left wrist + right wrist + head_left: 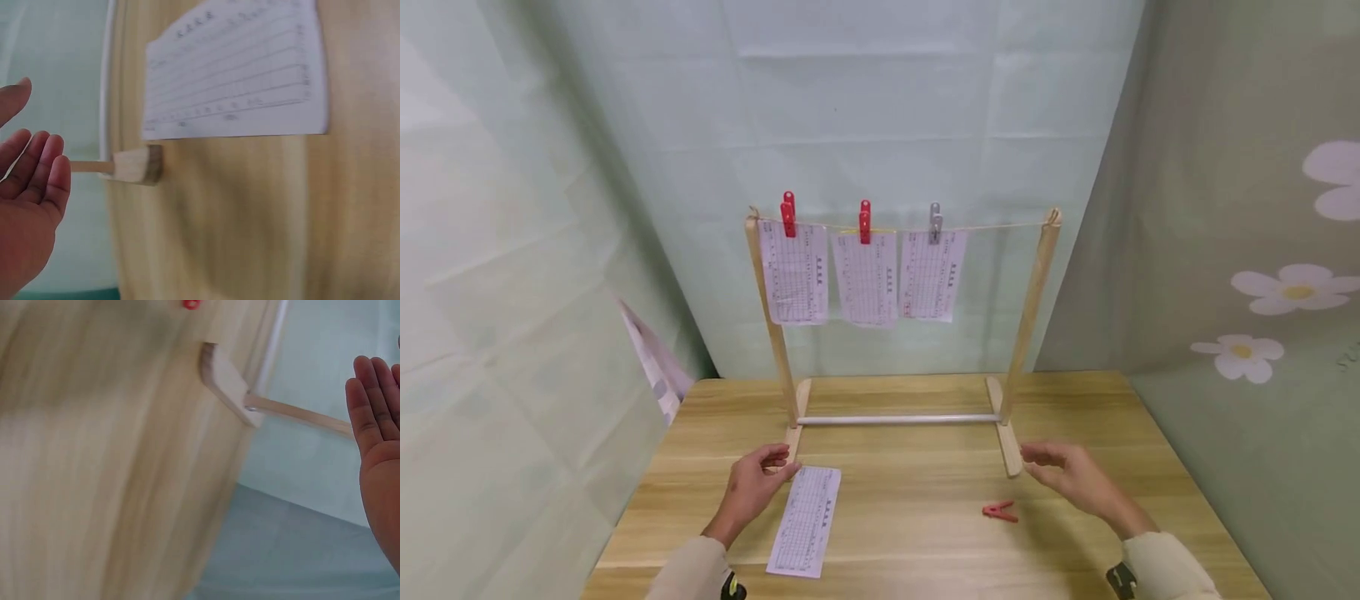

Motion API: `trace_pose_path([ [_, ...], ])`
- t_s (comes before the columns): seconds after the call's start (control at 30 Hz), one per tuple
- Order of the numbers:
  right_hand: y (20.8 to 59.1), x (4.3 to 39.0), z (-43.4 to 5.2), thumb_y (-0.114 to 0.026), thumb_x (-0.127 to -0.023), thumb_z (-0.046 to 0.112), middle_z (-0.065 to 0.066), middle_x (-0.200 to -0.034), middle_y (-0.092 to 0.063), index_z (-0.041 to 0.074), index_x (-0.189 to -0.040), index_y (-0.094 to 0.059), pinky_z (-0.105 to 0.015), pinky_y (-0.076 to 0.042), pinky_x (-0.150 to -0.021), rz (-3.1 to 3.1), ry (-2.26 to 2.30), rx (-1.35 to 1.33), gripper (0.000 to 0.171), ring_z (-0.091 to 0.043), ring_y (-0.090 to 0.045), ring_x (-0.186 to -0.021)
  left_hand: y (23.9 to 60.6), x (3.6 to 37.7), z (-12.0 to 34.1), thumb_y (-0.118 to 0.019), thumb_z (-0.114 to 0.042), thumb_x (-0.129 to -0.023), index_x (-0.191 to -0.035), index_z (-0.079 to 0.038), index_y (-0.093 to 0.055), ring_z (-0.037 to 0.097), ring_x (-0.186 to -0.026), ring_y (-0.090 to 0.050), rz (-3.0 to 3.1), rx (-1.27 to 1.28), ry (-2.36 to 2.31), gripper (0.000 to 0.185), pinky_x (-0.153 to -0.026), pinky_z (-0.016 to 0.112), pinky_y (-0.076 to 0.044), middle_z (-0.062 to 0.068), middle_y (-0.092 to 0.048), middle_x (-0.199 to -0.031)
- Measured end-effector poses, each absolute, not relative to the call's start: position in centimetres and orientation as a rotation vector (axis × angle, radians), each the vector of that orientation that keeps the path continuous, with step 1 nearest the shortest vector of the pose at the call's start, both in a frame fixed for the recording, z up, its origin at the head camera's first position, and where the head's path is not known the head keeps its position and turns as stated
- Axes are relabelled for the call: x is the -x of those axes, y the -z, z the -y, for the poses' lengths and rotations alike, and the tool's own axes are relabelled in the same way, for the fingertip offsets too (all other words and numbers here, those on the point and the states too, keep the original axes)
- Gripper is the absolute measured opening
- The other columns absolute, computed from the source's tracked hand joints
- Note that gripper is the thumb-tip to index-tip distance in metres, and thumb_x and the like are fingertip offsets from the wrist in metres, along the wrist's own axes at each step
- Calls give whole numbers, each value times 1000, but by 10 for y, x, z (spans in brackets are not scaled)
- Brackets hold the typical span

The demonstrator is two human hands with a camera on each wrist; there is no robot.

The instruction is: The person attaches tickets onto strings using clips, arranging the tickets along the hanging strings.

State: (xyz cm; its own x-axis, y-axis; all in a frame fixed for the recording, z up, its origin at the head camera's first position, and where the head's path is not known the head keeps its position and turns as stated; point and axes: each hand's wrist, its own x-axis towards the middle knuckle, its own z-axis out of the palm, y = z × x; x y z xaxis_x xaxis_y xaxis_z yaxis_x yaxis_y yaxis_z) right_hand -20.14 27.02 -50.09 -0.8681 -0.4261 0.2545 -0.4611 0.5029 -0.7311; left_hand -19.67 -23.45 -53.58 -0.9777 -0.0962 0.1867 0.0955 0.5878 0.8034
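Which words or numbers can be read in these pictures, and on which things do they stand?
None can be read.
Three hung sheets: printed tables with a heading, too small to read.
Sheet on the table: printed table, too small in the head view, blurred in the left wrist view.
Pegs, rack, loose peg: no text visible.

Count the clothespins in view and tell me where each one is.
4. On the string: a red clothespin on the left sheet, a second red one on the middle sheet, a grey one on the right sheet. A loose red pin lies on the table.
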Motion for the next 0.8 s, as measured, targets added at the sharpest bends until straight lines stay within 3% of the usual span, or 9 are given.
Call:
trace_pose_path([
  [0.17,515,196,-270,-69,-93,4,-23,-111,-69,-8,-115,-67,-32,-56,-86,2676,-1346,-772,25,-26,-68,-98,548,192,240,-81,-9,-85,-117,10,-65,32,-96,-68,2665,-93,1320,41,-77,34,-58,21,-70,-106],
  [0.33,531,192,-269,-68,-93,0,-23,-111,-69,-10,-116,-67,-30,-56,-85,2695,-1390,-735,25,-20,-67,-100,562,189,244,-82,-10,-82,-116,13,-64,32,-93,-68,2709,-183,1368,45,-74,34,-57,21,-69,-102],
  [0.6,555,190,-269,-70,-89,-3,-24,-107,-70,-13,-111,-67,-30,-56,-85,2670,-1402,-704,24,-18,-68,-97,582,185,239,-86,-12,-75,-112,11,-65,29,-90,-66,2727,-299,1287,48,-78,42,-56,17,-68,-97],
  [0.8,571,190,-269,-74,-87,-1,-24,-107,-70,-12,-110,-68,-33,-57,-82,2722,-1373,-645,27,-24,-68,-95,585,185,227,-86,-10,-75,-119,11,-58,30,-91,-60,2742,-450,1312,56,-80,45,-52,21,-61,-103],
])
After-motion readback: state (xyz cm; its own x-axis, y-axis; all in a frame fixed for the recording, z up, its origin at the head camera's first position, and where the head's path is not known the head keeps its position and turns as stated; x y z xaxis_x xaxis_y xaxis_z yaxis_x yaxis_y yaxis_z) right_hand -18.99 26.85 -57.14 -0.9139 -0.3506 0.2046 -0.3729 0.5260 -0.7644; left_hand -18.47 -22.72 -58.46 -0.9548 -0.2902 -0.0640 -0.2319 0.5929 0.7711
